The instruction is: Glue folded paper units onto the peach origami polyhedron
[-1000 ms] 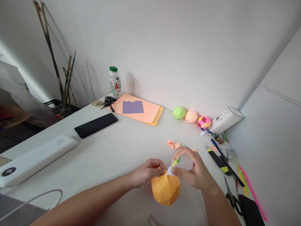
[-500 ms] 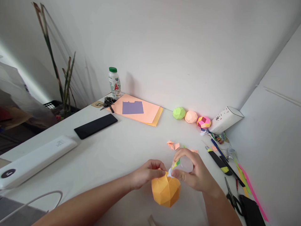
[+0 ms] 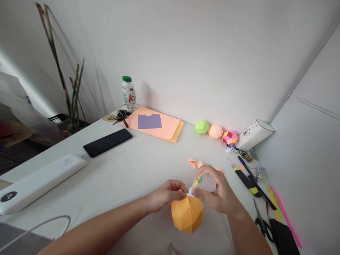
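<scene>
An orange faceted paper ball [image 3: 187, 215] is held over the white table, its top edge pinched by my left hand [image 3: 170, 194]. My right hand [image 3: 216, 191] is closed round a small translucent glue bottle [image 3: 208, 183] with a yellow-green label. The bottle is tilted down to the left, and its white nozzle meets the top of the ball beside my left fingertips. Whether glue is coming out cannot be made out. Just beyond my right hand lie several peach paper scraps [image 3: 196, 164].
Green [image 3: 202, 127], peach [image 3: 215, 131] and multicoloured [image 3: 230, 137] paper balls line the wall. On the right are a utility knife [image 3: 247, 181], scissors [image 3: 262, 221] and a black case [image 3: 284, 237]. Leftward lie paper sheets [image 3: 164, 134], a black phone [image 3: 108, 142] and a white elongated device [image 3: 45, 180].
My right hand has shifted the glue bottle slightly left and up, bringing the nozzle closer to my left fingertips. My left hand and the orange ball have stayed nearly still.
</scene>
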`<state>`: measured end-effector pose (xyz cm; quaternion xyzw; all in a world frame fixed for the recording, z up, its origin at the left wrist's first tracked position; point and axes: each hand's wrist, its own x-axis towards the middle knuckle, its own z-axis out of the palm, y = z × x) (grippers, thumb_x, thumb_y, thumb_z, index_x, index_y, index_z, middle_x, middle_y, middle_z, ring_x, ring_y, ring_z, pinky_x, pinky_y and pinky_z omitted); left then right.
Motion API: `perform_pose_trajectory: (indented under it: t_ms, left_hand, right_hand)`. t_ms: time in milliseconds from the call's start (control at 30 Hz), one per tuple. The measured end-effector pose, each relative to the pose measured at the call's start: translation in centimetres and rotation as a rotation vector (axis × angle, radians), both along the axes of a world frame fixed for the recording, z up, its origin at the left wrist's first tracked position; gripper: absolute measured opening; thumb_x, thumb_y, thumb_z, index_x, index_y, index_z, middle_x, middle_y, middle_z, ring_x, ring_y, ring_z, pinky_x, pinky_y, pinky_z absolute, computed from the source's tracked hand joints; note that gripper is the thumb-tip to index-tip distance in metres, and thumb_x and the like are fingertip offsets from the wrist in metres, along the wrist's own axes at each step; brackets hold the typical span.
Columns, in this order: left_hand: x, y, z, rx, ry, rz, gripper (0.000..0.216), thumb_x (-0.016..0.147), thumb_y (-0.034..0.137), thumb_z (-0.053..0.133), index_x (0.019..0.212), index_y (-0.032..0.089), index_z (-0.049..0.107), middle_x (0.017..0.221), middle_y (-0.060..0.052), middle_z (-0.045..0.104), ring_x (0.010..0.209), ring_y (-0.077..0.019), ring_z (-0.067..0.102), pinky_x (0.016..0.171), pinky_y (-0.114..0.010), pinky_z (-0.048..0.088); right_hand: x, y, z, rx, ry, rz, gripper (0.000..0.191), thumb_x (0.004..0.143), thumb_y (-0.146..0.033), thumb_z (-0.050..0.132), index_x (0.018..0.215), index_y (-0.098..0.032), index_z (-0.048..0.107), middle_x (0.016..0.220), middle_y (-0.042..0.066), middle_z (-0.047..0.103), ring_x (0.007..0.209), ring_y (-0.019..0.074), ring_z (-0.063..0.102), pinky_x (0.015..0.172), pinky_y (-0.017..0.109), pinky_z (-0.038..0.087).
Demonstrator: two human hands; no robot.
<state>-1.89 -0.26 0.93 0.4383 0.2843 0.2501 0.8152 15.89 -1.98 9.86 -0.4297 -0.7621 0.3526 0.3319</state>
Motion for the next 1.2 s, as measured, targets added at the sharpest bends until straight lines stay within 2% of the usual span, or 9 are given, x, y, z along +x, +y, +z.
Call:
perform_pose_trajectory:
  t_ms: [267, 467, 667, 933, 1200]
  left_hand:
    - [0.14, -0.20, 0.42, -0.040, 0.031, -0.003, 0.017, 0.056, 0.022, 0.072, 0.061, 0.015, 0.058, 0.059, 0.005, 0.045, 0.060, -0.0106, 0.040, 0.059, -0.025, 0.030]
    - [0.14, -0.12, 0.32, -0.028, -0.005, -0.004, 0.014, 0.059, 0.024, 0.070, 0.067, 0.013, 0.063, 0.062, 0.002, 0.049, 0.063, -0.0123, 0.045, 0.062, -0.026, 0.032]
    - [0.10, -0.04, 0.04, -0.031, -0.002, 0.013, 0.014, 0.060, 0.023, 0.070, 0.064, 0.014, 0.062, 0.061, 0.003, 0.048, 0.061, -0.0115, 0.044, 0.062, -0.026, 0.033]
    - [0.22, -0.11, 0.33, -0.026, 0.003, 0.020, 0.017, 0.058, 0.024, 0.071, 0.061, 0.014, 0.058, 0.059, 0.003, 0.048, 0.060, -0.0116, 0.044, 0.061, -0.026, 0.033]
    - [0.11, -0.04, 0.28, -0.008, -0.014, 0.000, 0.014, 0.062, 0.024, 0.069, 0.065, 0.013, 0.061, 0.062, 0.002, 0.052, 0.062, -0.0132, 0.047, 0.064, -0.028, 0.034]
  right_hand:
    - [-0.03, -0.04, 0.12, 0.015, -0.017, -0.022, 0.027, 0.076, -0.044, 0.067, 0.078, -0.021, 0.052, 0.072, 0.002, 0.055, 0.067, 0.0174, 0.055, 0.065, 0.030, 0.048]
    - [0.15, -0.14, 0.03, 0.000, -0.003, -0.014, 0.025, 0.076, -0.041, 0.068, 0.079, -0.021, 0.053, 0.072, 0.001, 0.055, 0.064, 0.0156, 0.053, 0.066, 0.030, 0.050]
    - [-0.09, -0.14, -0.12, 0.017, 0.016, -0.029, 0.027, 0.076, -0.043, 0.068, 0.078, -0.021, 0.052, 0.070, 0.000, 0.054, 0.062, 0.0152, 0.053, 0.065, 0.031, 0.051]
    - [-0.01, -0.06, -0.21, 0.048, -0.003, -0.037, 0.028, 0.074, -0.044, 0.069, 0.079, -0.021, 0.054, 0.070, 0.001, 0.056, 0.069, 0.0186, 0.058, 0.068, 0.033, 0.052]
    - [0.27, -0.06, -0.32, 0.038, -0.006, -0.026, 0.026, 0.076, -0.042, 0.068, 0.079, -0.021, 0.053, 0.068, 0.000, 0.054, 0.067, 0.0180, 0.058, 0.068, 0.033, 0.051]
